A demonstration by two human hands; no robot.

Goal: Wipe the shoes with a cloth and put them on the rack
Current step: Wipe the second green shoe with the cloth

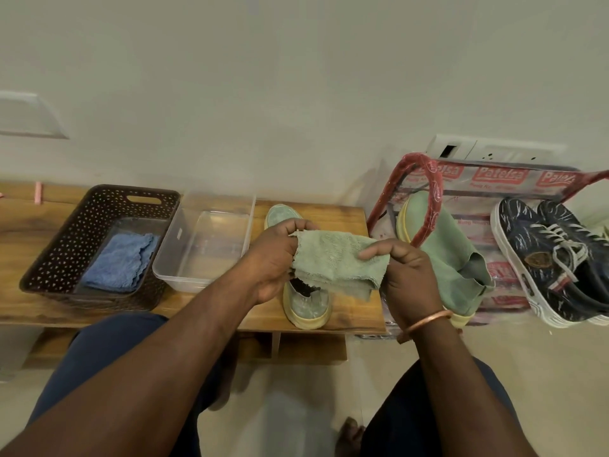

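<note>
Pinching green cloth (336, 258) at both ends with left hand (273, 258) and right hand (405, 275), above green shoe (306, 301) near right edge of bench (346, 212). Second green shoe (445, 245) on rack (425, 179). Risks: wiping unbraced and shoving green shoe off bench edge; dropping green cloth through a weak corner pinch.

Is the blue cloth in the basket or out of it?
In: the blue cloth lies folded on the floor of the brown basket.

Brown basket (64, 240), clear plastic tub (211, 247), wooden bench (344, 221)
</note>
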